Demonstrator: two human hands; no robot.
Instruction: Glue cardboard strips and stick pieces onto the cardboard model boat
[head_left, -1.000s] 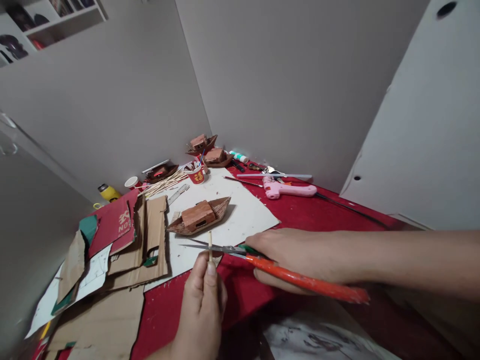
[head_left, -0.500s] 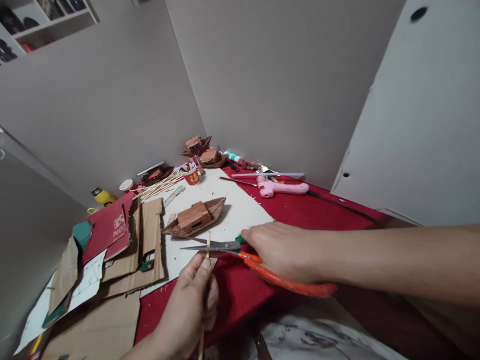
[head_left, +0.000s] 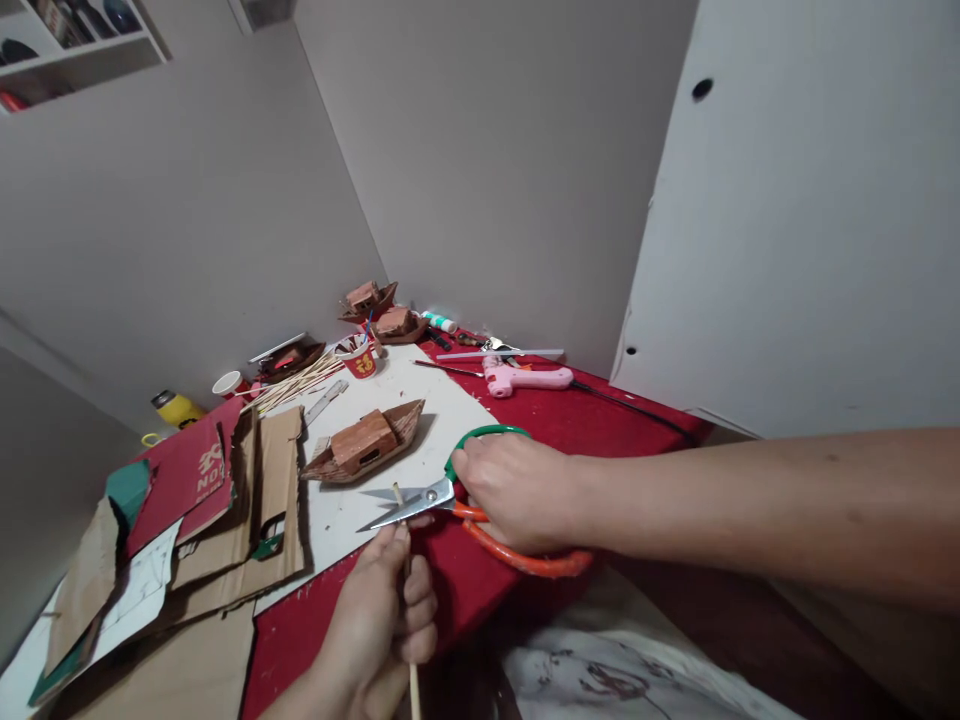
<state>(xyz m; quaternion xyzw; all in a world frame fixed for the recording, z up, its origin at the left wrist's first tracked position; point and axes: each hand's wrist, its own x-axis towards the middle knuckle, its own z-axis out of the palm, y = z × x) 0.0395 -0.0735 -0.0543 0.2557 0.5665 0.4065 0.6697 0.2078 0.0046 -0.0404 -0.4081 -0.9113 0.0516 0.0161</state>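
Note:
My left hand (head_left: 379, 625) is closed around a thin wooden stick (head_left: 405, 590) held upright, its tip poking up between the blades. My right hand (head_left: 514, 490) grips the scissors (head_left: 420, 503) by their green and orange handles, with the blades parted around the stick's top end. Just behind the blades, a small brown model boat (head_left: 366, 443) sits on a white board (head_left: 450, 420).
Cardboard pieces (head_left: 262, 500) and a red paper bag (head_left: 187, 475) lie at left. A pink glue gun (head_left: 525, 378), a red cup (head_left: 358, 357), a bundle of skewers (head_left: 296, 380) and more model boats (head_left: 379, 310) sit toward the back corner on the red table (head_left: 600, 420).
The scissors' handles have spread, so the blades have opened around the stick. My left hand has slid lower, and more stick shows below it. The view has shifted right.

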